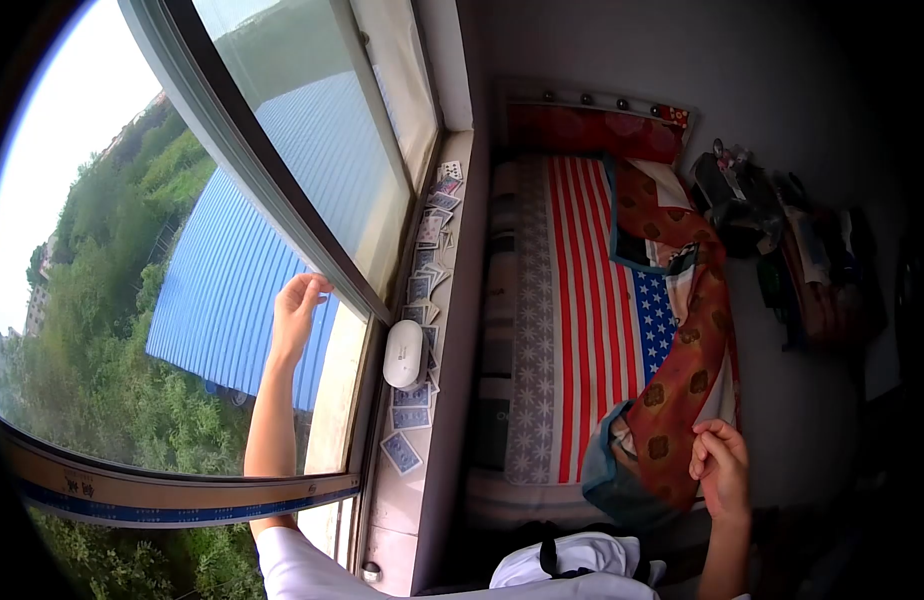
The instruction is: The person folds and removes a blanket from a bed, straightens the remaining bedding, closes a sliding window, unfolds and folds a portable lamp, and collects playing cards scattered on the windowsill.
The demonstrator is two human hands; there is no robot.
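Note:
My left hand (300, 315) reaches through the window opening, its forearm passing behind the lower rail. Its fingers are bent and closed on the edge of the window sash (282, 215). Over the foot of the bed hangs my right hand (722, 468), loosely curled with some space between the fingers, and no object shows in it. A rumpled brown patterned blanket (682, 385) lies just beyond that hand. Along the sill beside the window, playing cards (412, 393) are spread in a line. A white oval case (406, 355) sits among them.
The bed (572, 330) has a stars-and-stripes sheet. Dark bags and clothes (772, 230) are piled on its far right side. A white and black bag (572, 557) lies near my body. Outside are a blue corrugated roof (217, 290) and trees (102, 290).

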